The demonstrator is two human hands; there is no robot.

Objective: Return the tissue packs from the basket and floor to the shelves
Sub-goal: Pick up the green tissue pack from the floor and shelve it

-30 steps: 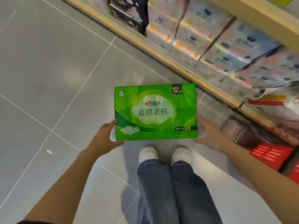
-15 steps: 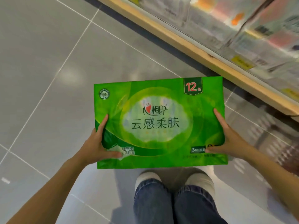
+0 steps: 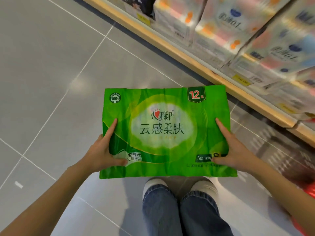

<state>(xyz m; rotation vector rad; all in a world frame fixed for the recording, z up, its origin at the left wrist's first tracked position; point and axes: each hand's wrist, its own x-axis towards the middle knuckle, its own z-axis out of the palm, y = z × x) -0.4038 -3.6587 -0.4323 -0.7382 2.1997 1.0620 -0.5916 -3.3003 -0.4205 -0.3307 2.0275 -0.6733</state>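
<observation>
Two hands holding a green tissue pack [image 3: 167, 133] above the tiled floor [image 3: 51, 65].
Left hand [image 3: 102, 154] and right hand [image 3: 233, 150] grip its 9 and 3 o'clock edges, fingers on the printed face; the stocked wooden shelf [image 3: 185, 57] runs from 12 to 3 o'clock.

Head-worn view, steeply down, close over hands [image 3: 167, 150]

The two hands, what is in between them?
The green tissue pack lies between the left hand and the right hand, each holding one side. The head view shows it.
</observation>
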